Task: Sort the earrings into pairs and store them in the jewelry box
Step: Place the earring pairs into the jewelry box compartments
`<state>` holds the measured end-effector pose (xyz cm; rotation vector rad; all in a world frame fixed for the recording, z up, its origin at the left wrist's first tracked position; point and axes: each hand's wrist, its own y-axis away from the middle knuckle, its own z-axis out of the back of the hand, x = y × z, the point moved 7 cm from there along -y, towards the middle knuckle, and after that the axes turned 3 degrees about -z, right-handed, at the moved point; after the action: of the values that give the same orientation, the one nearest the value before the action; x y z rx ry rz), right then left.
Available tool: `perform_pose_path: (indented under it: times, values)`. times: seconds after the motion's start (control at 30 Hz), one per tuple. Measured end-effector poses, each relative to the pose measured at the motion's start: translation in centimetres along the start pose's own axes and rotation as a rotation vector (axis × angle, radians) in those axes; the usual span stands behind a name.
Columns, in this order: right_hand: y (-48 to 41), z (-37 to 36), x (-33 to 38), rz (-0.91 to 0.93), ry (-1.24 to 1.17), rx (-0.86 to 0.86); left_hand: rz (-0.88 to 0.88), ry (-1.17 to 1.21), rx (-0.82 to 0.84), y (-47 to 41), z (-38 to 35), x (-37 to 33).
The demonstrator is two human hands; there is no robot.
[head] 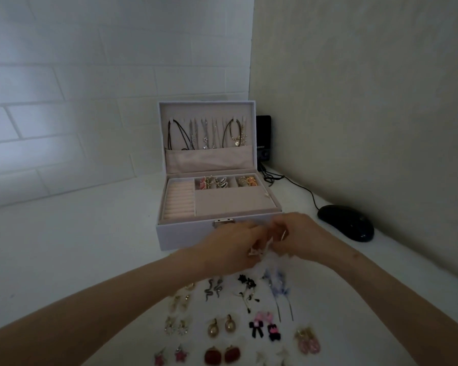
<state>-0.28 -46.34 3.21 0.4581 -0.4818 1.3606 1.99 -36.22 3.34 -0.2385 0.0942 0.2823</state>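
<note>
Already, a few colourful earrings (214, 182) sit in the open white, pink-lined jewelry box (185, 236). Just before it, left hand (233, 247) and right hand (302, 239) together pinch small pale earrings (259, 250). Roughly a dozen sorted pairs (222, 328) remain on the white table (90, 247).

Two arms in shot, both bare right to the frame's edge: left forearm (117, 294), right forearm (381, 281). Slender wrists, left hand (233, 249) and right hand (302, 239) bare too, fingertips blurred. There, a small mark (356, 256) on the right forearm near the wrist
</note>
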Motion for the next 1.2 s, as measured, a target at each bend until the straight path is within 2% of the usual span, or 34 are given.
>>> perform_pose_path:
  times: [0.13, 0.33, 0.47, 0.53, 0.63, 0.77, 0.87, 1.07, 1.2]
  values:
    - [-0.8, 3.1, 1.2, 0.004, -0.335, 0.026, 0.035, 0.104, -0.114, -0.3, 3.5, 1.2]
    - [-5.8, 6.0, 3.3, 0.088, -0.534, -0.024, 0.257, 0.225, -0.363, -2.2, 7.5, 8.2]
    - [-10.5, 5.3, 3.4, 0.068, -0.498, -0.052, 0.451, 0.221, -0.442, -3.4, 7.5, 13.5]
    - [-12.6, 4.9, 2.9, 0.055, -0.492, -0.11, 0.494, 0.254, -0.47, -4.1, 6.9, 15.2]
    - [-14.8, 4.5, 1.9, 0.042, -0.511, -0.218, 0.478, 0.249, -0.531, -5.2, 6.4, 16.2]
    - [-15.8, 4.4, 1.2, 0.112, -0.581, -0.403, 0.399, 0.185, -0.632, -5.7, 6.2, 16.4]
    - [-15.7, 4.8, 1.2, 0.157, -0.521, -0.518, 0.379, 0.16, -0.679, -5.3, 5.8, 17.2]
    - [-15.7, 4.4, 2.7, 0.229, -0.243, -0.484, 0.381, 0.155, -0.704, -5.1, 5.8, 17.7]
    - [-15.6, 4.3, 2.8, 0.238, -0.159, -0.485, 0.366, 0.142, -0.716, -5.0, 5.9, 17.6]
